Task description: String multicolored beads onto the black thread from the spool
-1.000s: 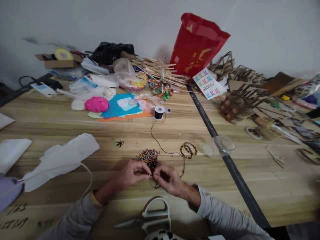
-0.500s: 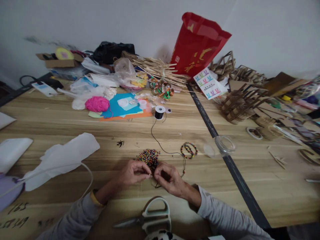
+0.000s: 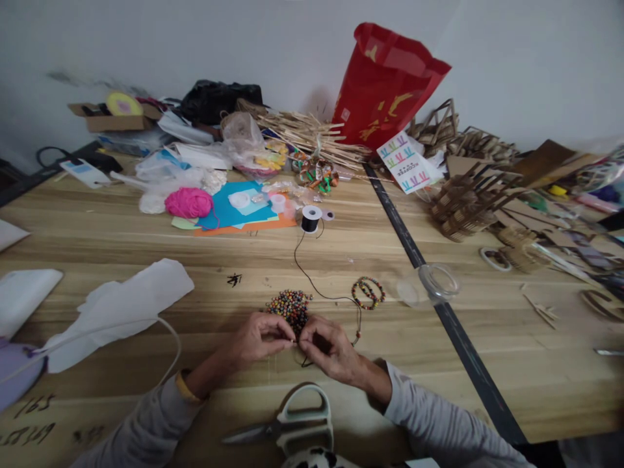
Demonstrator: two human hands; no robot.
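The black cord [image 3: 335, 299] runs from its spool [image 3: 311, 220] toward the right hand [image 3: 330, 348]. This hand and the left hand [image 3: 263, 336] have fingertips pinched closed, on something too small to tell, beside loose beads [image 3: 287, 304]. Since half a second, both hardly moved; the work seems at the same point.

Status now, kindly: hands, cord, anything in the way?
Left hand, right hand: both pinching, contents too small to tell. Black cord curves slack from spool. Scissors nearer body, nothing visibly blocking.
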